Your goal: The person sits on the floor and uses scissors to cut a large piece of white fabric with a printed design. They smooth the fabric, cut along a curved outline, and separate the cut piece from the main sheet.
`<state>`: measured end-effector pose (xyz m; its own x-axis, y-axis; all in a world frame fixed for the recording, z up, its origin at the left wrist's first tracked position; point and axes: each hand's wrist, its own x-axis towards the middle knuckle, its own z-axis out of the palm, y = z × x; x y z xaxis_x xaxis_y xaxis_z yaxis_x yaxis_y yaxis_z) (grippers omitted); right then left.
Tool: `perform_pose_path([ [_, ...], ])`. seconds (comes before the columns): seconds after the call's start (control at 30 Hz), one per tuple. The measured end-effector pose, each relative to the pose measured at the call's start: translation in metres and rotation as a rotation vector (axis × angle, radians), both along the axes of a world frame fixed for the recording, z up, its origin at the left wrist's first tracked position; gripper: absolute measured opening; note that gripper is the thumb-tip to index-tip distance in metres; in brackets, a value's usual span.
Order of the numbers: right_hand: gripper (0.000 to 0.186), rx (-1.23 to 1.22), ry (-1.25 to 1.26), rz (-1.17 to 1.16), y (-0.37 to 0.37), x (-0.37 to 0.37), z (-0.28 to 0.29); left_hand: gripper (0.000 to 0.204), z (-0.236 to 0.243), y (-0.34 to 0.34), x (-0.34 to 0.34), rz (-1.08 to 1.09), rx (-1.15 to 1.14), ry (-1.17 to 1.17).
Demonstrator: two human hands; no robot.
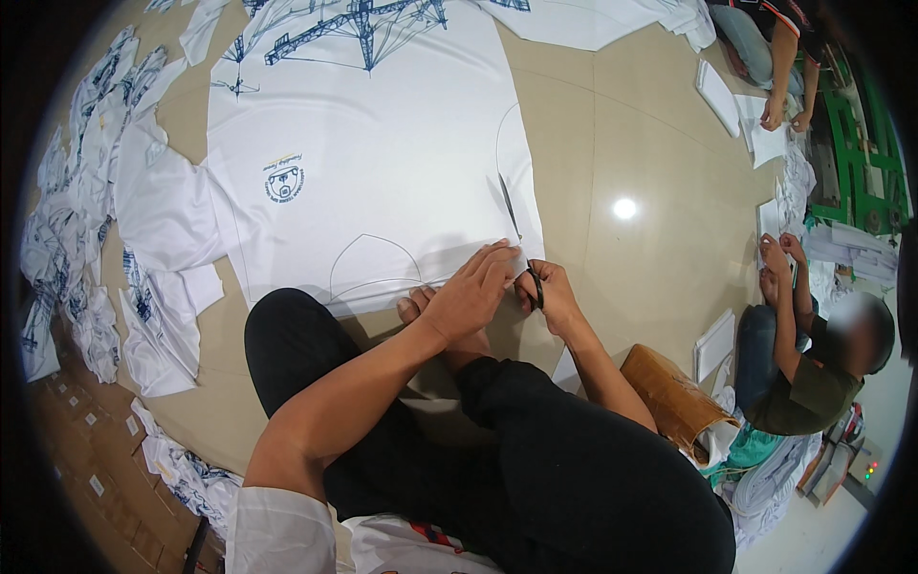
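Note:
A large white printed cloth [402,172] lies spread on the floor before me, with blue line drawings at its far end, a small emblem at left and thin curved outlines drawn on it. My right hand [559,304] is closed around the black handles of a pair of scissors [509,201]. The blades are at the cloth's right edge, close to a curved outline, and point away from me. Beside them my left hand [469,292] is closed at the cloth, fingers together and bent over its near right corner. Its fingertips are partly hidden.
Piles of white and blue printed cloth [86,191] line the left side, above brown cardboard [91,440]. At right are a brown box [669,397], stacks of white pieces [717,96], a seated person [813,364] and another person's hands [773,115]. My bent legs frame the near side.

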<state>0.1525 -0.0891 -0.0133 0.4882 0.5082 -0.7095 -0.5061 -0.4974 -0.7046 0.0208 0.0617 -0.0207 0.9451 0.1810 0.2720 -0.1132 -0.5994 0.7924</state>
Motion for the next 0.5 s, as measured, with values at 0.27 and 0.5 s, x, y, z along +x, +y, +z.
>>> perform_pose_path([
  [0.27, 0.017, -0.019, -0.002, -0.002, 0.0011, -0.0021, 0.0027, 0.019, 0.0008, -0.0004, 0.0004, 0.006, -0.025, 0.014],
  [0.5, 0.019, -0.018, -0.007, 0.019, -0.0023, -0.0034, -0.0014, 0.024, 0.0007, 0.0011, -0.0008, -0.010, 0.017, 0.035],
])
